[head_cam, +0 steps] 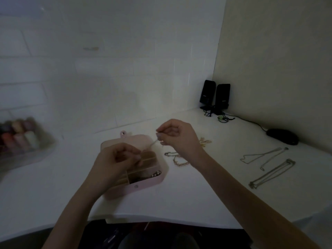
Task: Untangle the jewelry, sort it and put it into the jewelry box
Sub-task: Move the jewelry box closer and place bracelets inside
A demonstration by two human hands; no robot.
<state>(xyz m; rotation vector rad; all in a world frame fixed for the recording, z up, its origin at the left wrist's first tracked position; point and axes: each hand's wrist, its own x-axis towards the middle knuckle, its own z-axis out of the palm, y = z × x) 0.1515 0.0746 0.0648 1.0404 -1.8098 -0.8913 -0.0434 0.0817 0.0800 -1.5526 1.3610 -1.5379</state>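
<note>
Both hands are up over the worktop point(179, 203): left hand point(116, 162) above the open pink box point(154, 182), fingers pinching one end of a thin chain point(150, 145), right hand point(175, 134) pinching the other end, so it's stretched between them. Beaded strands point(177, 159) lie just right of the box.

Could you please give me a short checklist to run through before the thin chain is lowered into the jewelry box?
1. Chain held at both ends: ok, the left hand and right hand each pinch it, and it is stretched between them.
2. Chain free of knots: cannot tell, too thin and blurred.
3. Jewelry box open: ok, its lid lies back.
4. Free compartment: cannot tell, the left hand covers several; the near right one already holds jewelry.
5. Beaded strands out of the way: ok, they lie on the table right of the box.
6. Laid-out chains: ok, apart, far right.
</note>
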